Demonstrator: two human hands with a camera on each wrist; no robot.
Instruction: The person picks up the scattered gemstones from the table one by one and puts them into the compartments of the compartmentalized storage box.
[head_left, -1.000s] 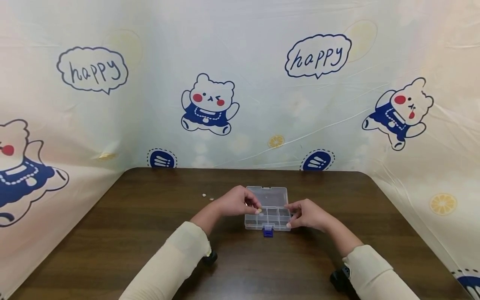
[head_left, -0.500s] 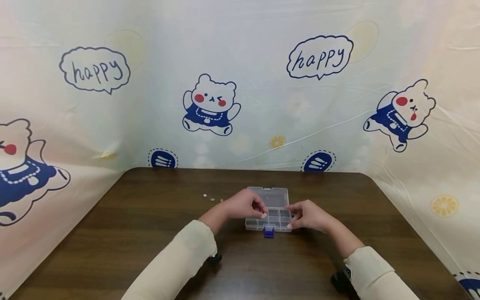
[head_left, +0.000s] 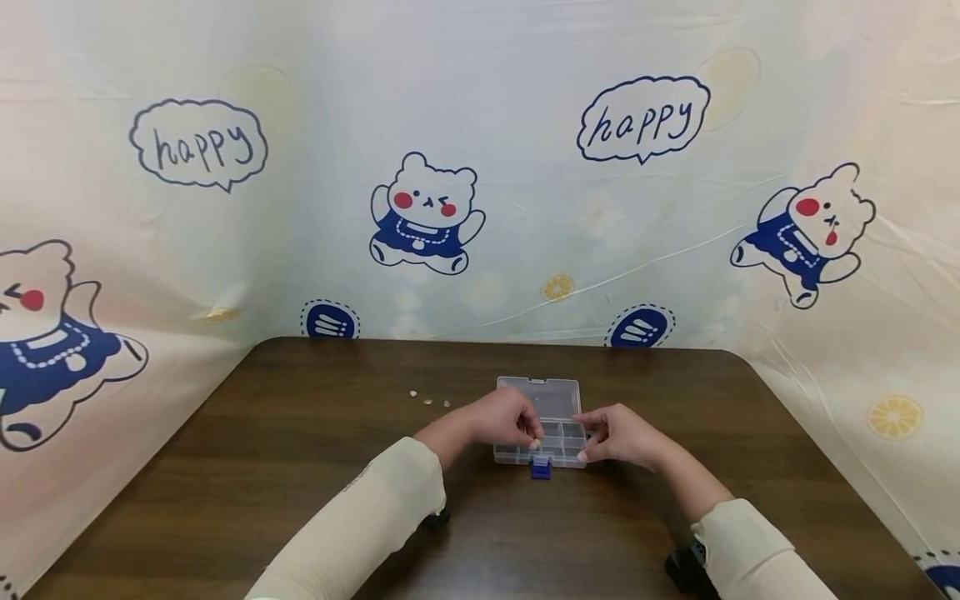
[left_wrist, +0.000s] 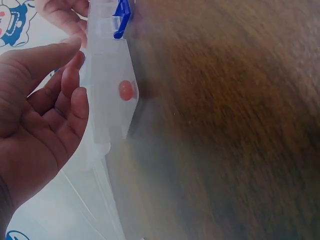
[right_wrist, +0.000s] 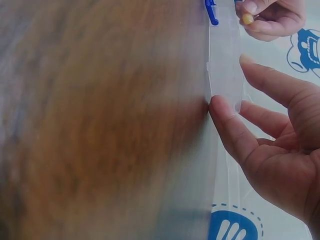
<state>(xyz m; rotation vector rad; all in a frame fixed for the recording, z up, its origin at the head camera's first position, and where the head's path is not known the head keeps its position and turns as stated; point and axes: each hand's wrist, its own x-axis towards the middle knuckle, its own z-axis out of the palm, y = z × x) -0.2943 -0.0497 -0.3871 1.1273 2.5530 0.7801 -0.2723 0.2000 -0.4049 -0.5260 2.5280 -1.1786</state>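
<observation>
Centrally, a clear compartment box (head_left: 562, 461) sits on the brown table (head_left: 300, 500), its lid (head_left: 557, 397) tipped back and its blue latch (head_left: 540, 469) at the near edge. The left hand (head_left: 506, 417) pinches a small yellow piece (right_wrist: 247, 19) over the box's near side, by the latch; whether the piece touches the box cannot be told. The right hand (head_left: 626, 435) holds the box's right end between thumb and finger. An orange-red piece (left_wrist: 126, 90) shows through the left end; three loose pieces (head_left: 428, 402) lie farther left on the table. Likely faults: a pinch relaxed off-centre could drop the yellow piece into a neighbouring compartment; a slack right-hand hold could let the light box slide if knocked.
</observation>
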